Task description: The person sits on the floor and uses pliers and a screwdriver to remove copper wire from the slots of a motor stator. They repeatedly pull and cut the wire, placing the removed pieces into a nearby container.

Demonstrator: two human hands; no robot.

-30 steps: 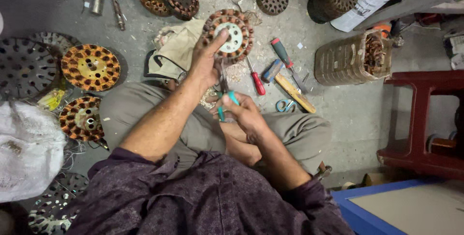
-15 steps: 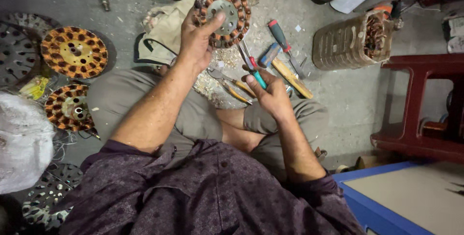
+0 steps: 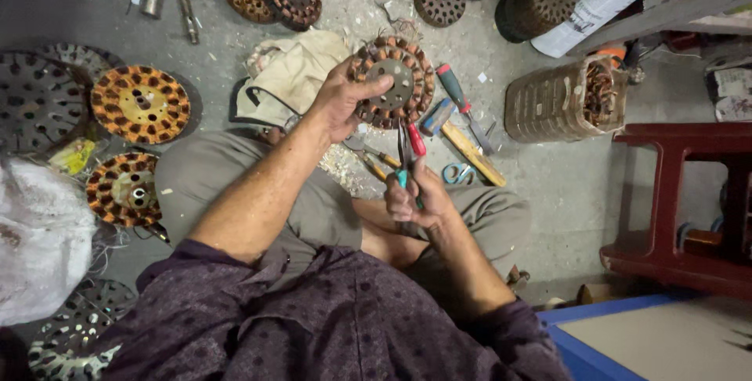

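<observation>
Left hand [image 3: 341,103] grips a round motor stator [image 3: 392,82], a disc ringed with copper-brown coils around a grey metal centre, with the thumb pressed across its face and the fingers curled behind its edge. It is held up above the person's lap, over a grey concrete floor [image 3: 564,185]. Right hand [image 3: 415,197] is closed around the handles of a pair of pliers [image 3: 407,150] with red and teal grips, and the tips point up to the lower rim of the stator. The person sits cross-legged in grey trousers and a dark purple patterned shirt. Just beside the stator on the floor lie a red-and-green screwdriver [image 3: 462,103], a wooden-handled tool [image 3: 472,152] and small blue-handled scissors [image 3: 458,173]. More wound discs [image 3: 141,104] lie well apart at left, and a dark red plastic stool [image 3: 681,201] stands at right.
</observation>
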